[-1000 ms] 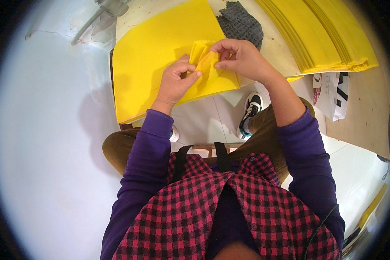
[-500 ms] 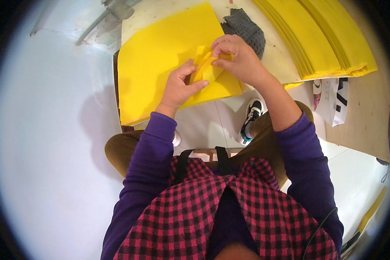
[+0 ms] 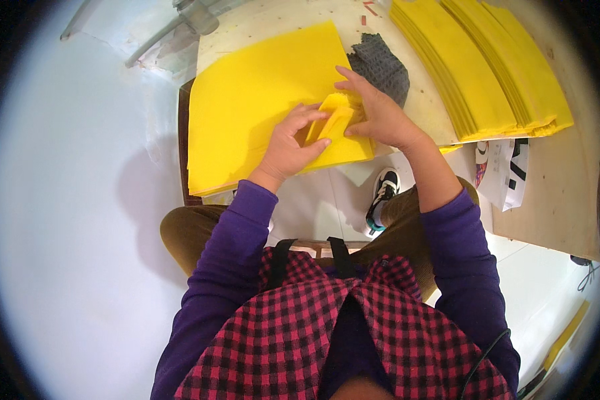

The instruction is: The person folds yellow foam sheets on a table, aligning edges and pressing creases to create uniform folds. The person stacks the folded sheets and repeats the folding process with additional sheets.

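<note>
We see the left hand point(image 3: 288, 141) and right hand point(image 3: 377, 115) both pinched shut on a small yellow folded piece point(image 3: 333, 120), half-formed by our judgement, its creases not yet flattened. Beneath them lies a yellow sheet stack point(image 3: 247, 113), its near edge overhanging the table point(image 3: 420, 107). A grey mesh cloth point(image 3: 380, 63) crowds the right hand; open sheet lies left.

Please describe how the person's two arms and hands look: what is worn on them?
Both hands, the left hand and the right hand, are bare, with no gloves. Purple long sleeves cover both arms; the right sleeve is pushed up, leaving the forearm bare. No ring or watch is visible.
</note>
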A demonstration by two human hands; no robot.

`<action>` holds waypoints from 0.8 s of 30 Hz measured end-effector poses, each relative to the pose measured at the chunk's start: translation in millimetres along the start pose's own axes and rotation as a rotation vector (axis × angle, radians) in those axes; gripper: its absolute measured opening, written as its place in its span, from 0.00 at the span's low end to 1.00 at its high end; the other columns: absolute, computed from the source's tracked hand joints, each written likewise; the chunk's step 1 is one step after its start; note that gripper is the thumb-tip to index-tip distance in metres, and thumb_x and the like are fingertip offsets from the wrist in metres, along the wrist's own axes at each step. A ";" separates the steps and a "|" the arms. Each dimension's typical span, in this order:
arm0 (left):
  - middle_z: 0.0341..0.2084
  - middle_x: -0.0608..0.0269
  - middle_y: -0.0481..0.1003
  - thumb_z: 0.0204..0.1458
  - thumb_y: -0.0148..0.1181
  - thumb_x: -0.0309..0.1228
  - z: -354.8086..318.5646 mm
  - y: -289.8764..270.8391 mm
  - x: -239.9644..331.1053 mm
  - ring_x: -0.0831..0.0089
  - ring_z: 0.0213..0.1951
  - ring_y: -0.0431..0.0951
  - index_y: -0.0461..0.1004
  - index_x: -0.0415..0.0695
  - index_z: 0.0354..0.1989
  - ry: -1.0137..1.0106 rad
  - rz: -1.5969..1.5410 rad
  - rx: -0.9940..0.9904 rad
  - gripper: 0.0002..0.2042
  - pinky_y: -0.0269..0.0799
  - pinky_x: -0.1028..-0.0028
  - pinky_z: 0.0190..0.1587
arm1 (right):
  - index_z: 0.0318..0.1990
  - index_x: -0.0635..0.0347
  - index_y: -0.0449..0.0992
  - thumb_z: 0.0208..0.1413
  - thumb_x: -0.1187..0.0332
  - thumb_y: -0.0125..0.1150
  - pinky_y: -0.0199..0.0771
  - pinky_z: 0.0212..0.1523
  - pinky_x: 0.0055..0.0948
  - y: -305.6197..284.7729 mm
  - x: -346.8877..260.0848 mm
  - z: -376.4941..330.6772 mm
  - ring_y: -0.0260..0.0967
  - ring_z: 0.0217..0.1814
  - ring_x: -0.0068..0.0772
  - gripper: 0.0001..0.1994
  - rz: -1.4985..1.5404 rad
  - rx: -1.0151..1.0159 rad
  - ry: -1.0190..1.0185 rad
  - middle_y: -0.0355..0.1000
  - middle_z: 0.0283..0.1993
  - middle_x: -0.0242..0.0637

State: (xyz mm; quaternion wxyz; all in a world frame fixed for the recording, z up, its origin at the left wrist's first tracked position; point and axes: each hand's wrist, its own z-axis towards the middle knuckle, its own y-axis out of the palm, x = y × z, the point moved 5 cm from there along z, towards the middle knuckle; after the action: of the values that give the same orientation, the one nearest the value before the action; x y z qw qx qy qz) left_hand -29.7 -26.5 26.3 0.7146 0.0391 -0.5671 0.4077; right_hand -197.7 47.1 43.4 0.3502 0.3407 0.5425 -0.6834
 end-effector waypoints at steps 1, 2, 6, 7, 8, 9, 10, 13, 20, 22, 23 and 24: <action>0.48 0.56 0.74 0.40 0.69 0.27 -0.2 0.3 4.2 0.59 0.55 0.71 0.71 0.42 0.50 -0.006 0.076 -0.013 0.25 0.58 0.62 0.63 | 0.68 0.51 0.52 0.32 0.80 0.69 0.58 0.65 0.34 0.8 1.8 -0.4 0.58 0.65 0.43 0.50 -0.013 -0.001 0.010 0.63 0.62 0.43; 0.48 0.57 0.74 0.40 0.69 0.29 0.2 0.7 10.1 0.59 0.55 0.70 0.69 0.43 0.53 0.021 0.106 -0.022 0.28 0.57 0.61 0.63 | 0.68 0.51 0.52 0.33 0.81 0.69 0.60 0.63 0.35 1.7 3.2 -0.9 0.59 0.63 0.46 0.49 -0.012 -0.002 0.003 0.65 0.61 0.44; 0.49 0.59 0.74 0.38 0.71 0.32 0.7 0.1 28.3 0.59 0.55 0.69 0.64 0.46 0.60 0.071 0.255 -0.088 0.36 0.53 0.58 0.65 | 0.64 0.53 0.60 0.36 0.82 0.65 0.63 0.61 0.35 3.2 9.6 0.6 0.61 0.62 0.47 0.41 -0.170 -0.014 -0.089 0.67 0.59 0.46; 0.50 0.59 0.74 0.37 0.71 0.32 -0.6 -0.5 30.6 0.59 0.55 0.68 0.63 0.46 0.61 0.071 0.298 -0.110 0.37 0.53 0.58 0.65 | 0.63 0.55 0.62 0.37 0.80 0.66 0.62 0.62 0.35 4.0 10.8 -0.6 0.61 0.61 0.47 0.39 -0.158 -0.020 -0.126 0.67 0.58 0.45; 0.50 0.59 0.73 0.37 0.71 0.32 -1.6 -2.1 33.6 0.59 0.55 0.69 0.63 0.46 0.61 0.083 0.318 -0.113 0.38 0.53 0.57 0.65 | 0.61 0.56 0.64 0.37 0.78 0.67 0.61 0.62 0.35 4.1 13.7 -1.6 0.62 0.61 0.47 0.36 -0.159 -0.029 -0.129 0.67 0.58 0.45; 0.51 0.59 0.73 0.37 0.71 0.33 -3.4 -4.2 35.6 0.58 0.54 0.69 0.63 0.46 0.61 0.095 0.338 -0.117 0.38 0.53 0.57 0.65 | 0.59 0.58 0.67 0.38 0.76 0.69 0.60 0.63 0.35 4.6 16.4 -2.8 0.63 0.60 0.48 0.34 -0.184 -0.036 -0.135 0.67 0.58 0.44; 0.51 0.60 0.73 0.37 0.71 0.34 -5.8 -6.6 37.3 0.58 0.54 0.69 0.63 0.47 0.61 0.106 0.356 -0.121 0.38 0.53 0.57 0.65 | 0.57 0.58 0.68 0.38 0.75 0.69 0.61 0.62 0.36 5.1 16.0 -3.8 0.63 0.60 0.47 0.33 -0.175 -0.028 -0.187 0.68 0.57 0.44; 0.56 0.65 0.70 0.41 0.67 0.33 -18.6 -22.2 36.2 0.60 0.61 0.64 0.62 0.48 0.61 0.034 0.362 -0.111 0.35 0.48 0.59 0.68 | 0.52 0.58 0.73 0.37 0.74 0.71 0.65 0.59 0.37 6.1 13.8 -6.6 0.65 0.58 0.47 0.28 -0.206 -0.007 -0.317 0.70 0.55 0.43; 0.55 0.59 0.70 0.43 0.64 0.30 -70.4 -96.7 29.9 0.59 0.60 0.65 0.66 0.44 0.58 -0.047 0.474 0.006 0.30 0.51 0.62 0.66 | 0.40 0.56 0.80 0.38 0.87 0.58 0.64 0.61 0.36 8.2 13.6 -6.9 0.70 0.54 0.43 0.20 -0.075 0.000 -0.297 0.76 0.46 0.41; 0.55 0.57 0.70 0.41 0.66 0.29 -88.8 -122.6 25.3 0.58 0.59 0.66 0.68 0.44 0.57 -0.111 0.473 0.058 0.29 0.54 0.61 0.65 | 0.39 0.56 0.80 0.37 0.88 0.57 0.63 0.62 0.37 9.4 13.9 -6.1 0.71 0.54 0.43 0.20 -0.064 -0.001 -0.286 0.76 0.45 0.40; 0.55 0.56 0.70 0.41 0.66 0.28 -98.4 -135.7 24.1 0.59 0.59 0.66 0.69 0.42 0.56 -0.133 0.416 0.100 0.29 0.56 0.65 0.64 | 0.39 0.56 0.80 0.38 0.88 0.56 0.62 0.62 0.37 10.0 15.0 -6.1 0.71 0.53 0.43 0.20 -0.051 -0.003 -0.263 0.77 0.44 0.40; 0.55 0.55 0.70 0.40 0.66 0.27 -106.9 -147.4 21.5 0.59 0.60 0.66 0.69 0.42 0.56 -0.166 0.416 0.124 0.29 0.56 0.65 0.64 | 0.39 0.56 0.80 0.38 0.88 0.56 0.62 0.62 0.38 11.1 15.7 -5.8 0.71 0.53 0.43 0.20 -0.040 -0.005 -0.242 0.77 0.43 0.39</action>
State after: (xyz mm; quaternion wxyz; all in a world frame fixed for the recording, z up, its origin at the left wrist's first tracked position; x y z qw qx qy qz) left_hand 146.4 -57.5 66.5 0.5623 -0.0016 -0.5936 0.5758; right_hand -196.0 49.3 23.5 0.4004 0.2441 0.5046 -0.7249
